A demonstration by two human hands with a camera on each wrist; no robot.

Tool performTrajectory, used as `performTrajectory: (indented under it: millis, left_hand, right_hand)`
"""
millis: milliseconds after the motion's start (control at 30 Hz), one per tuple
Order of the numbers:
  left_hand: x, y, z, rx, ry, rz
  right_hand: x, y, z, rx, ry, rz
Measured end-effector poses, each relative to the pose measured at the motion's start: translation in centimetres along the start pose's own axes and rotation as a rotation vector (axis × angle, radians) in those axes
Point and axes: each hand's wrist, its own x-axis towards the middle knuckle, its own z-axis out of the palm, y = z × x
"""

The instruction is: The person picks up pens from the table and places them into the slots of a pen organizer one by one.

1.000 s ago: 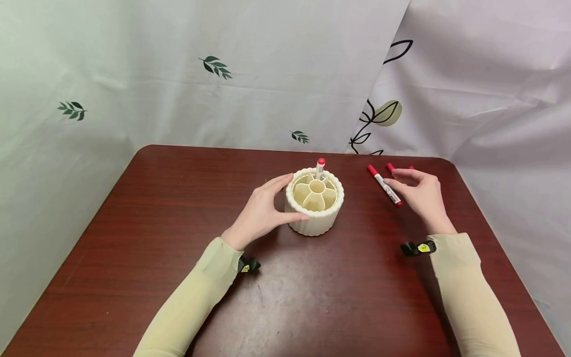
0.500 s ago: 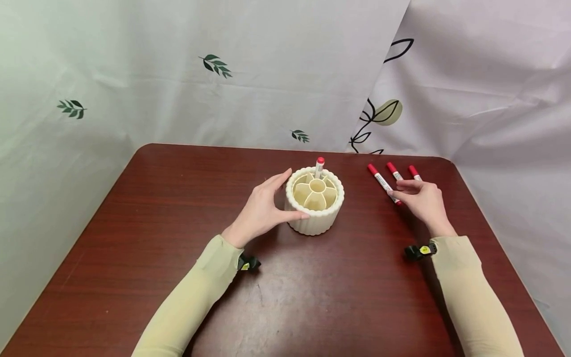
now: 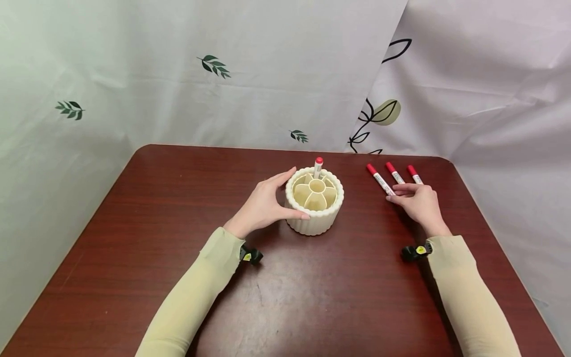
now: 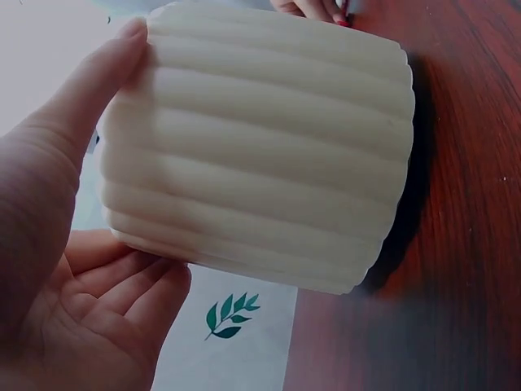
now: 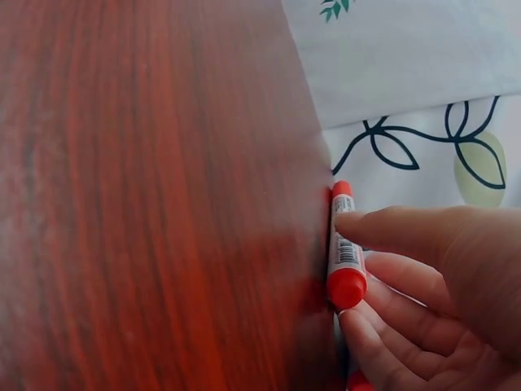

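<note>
A cream pen holder (image 3: 312, 225) with a scalloped rim and petal-shaped compartments stands upright on the table. My left hand (image 3: 260, 206) grips it from the left, thumb at the front and fingers round the back. One red-capped marker (image 3: 318, 168) stands in a rear compartment. At the right, my right hand (image 3: 421, 206) pinches a white marker (image 5: 346, 252) with red ends near its close end. In the right wrist view the thumb lies over its barrel and the other fingers are on the far side. Two more red-capped markers (image 3: 394, 172) lie beyond the hand, their lower ends hidden by it.
The dark red-brown table (image 3: 178, 248) has rounded far corners. A pale curtain (image 3: 245, 99) printed with leaves hangs right behind its far edge. Black wrist cameras (image 3: 415, 253) sit under both cuffs.
My right hand has come down from above the markers and now pinches the leftmost loose one near its close end. My left hand keeps its grip on the pen holder, which stays in place.
</note>
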Motion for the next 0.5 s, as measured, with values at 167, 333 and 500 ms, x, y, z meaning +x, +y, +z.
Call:
performTrajectory:
  millis: [167, 333, 500]
  left_hand:
    - [0.0, -0.26, 0.08, -0.022, 0.004, -0.003]
    - [0.04, -0.41, 0.12, -0.038, 0.005, -0.006]
    - [0.07, -0.38, 0.08, -0.046, 0.003, -0.012]
  right_hand:
    - [-0.03, 0.11, 0.23, -0.034, 0.014, -0.01]
    - [0.05, 0.08, 0.42, -0.07, 0.044, -0.017]
    - [0.06, -0.07, 0.44, -0.087, 0.052, -0.016]
